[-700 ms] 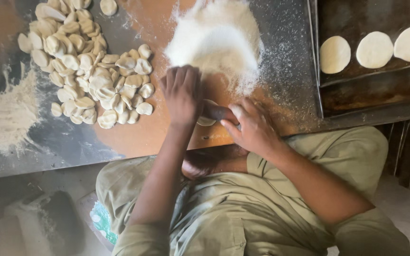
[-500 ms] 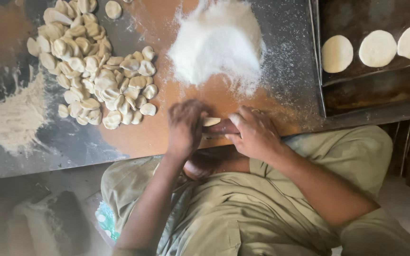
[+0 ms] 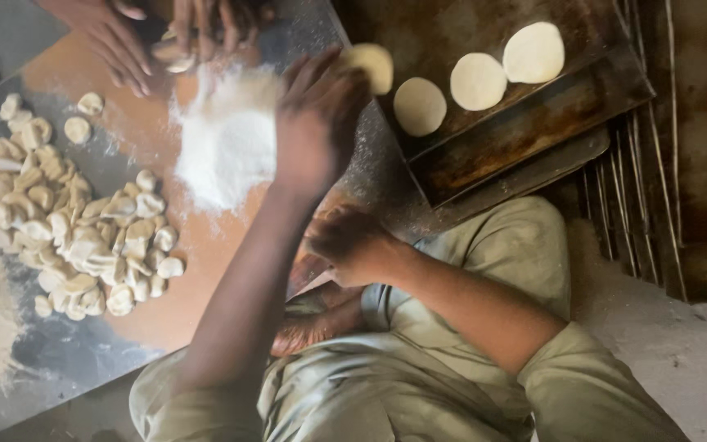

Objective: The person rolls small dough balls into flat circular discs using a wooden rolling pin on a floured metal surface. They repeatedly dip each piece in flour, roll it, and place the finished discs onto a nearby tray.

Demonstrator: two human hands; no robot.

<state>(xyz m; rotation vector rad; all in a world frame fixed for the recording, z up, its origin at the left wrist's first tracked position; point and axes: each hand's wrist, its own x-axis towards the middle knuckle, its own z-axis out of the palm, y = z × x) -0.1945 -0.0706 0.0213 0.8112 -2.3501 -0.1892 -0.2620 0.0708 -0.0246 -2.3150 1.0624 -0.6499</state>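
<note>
Flour-dusted board (image 3: 165,131) lay beside the tray (image 3: 525,139); left hand (image 3: 317,123) pinched a dough disc (image 3: 372,65) tray-ward, right hand (image 3: 349,243) curled loosely, apparently empty, nearer the sitter.

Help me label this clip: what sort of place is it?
Probably a flatbread bakery's work floor: a flour heap on the board, a pile of dough pieces, and rolled discs on a tray.

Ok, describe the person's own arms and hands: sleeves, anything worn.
The left hand and right hand are bare: no gloves, and no ring, watch or bracelet shows. The forearms are uncovered. Loose, creased olive-green sleeves start about the elbow, matching the rest of the clothing. The left hand is blurred, so fine detail there is unclear.
</note>
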